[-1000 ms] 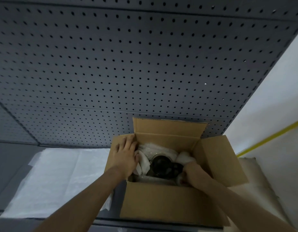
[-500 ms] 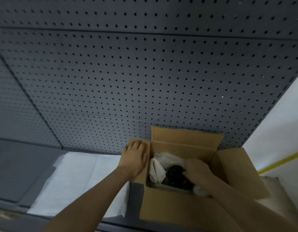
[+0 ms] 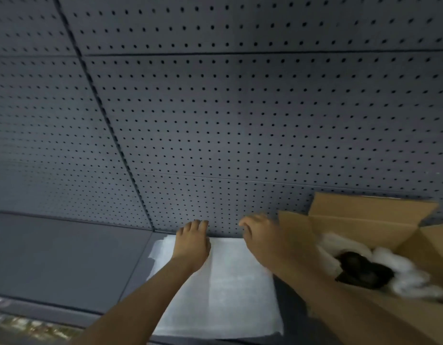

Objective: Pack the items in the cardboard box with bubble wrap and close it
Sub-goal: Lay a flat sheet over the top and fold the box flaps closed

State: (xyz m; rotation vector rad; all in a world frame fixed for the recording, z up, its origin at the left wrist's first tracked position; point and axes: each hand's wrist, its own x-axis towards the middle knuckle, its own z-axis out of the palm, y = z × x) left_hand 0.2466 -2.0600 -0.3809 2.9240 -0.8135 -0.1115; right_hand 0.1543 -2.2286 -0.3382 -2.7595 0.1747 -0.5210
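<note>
The open cardboard box [image 3: 370, 229] stands at the right with its flaps up. Inside it lies a dark item [image 3: 362, 270] bedded in white bubble wrap [image 3: 412, 275]. A flat white sheet of wrap [image 3: 230, 290] lies on the grey shelf to the left of the box. My left hand [image 3: 191, 245] reaches over the sheet's far edge, fingers extended and together, holding nothing. My right hand [image 3: 261, 237] hovers above the sheet's far right corner, just left of the box, fingers loosely curled and empty, blurred by motion.
A grey pegboard wall [image 3: 240, 120] rises right behind the shelf and the box. The grey shelf surface [image 3: 66, 257] stretches to the left of the sheet. Its front lip [image 3: 28, 317] runs along the lower left.
Both hands have left the box and moved left over the flat white sheet. The view has swung left, so the box now sits at the right edge.
</note>
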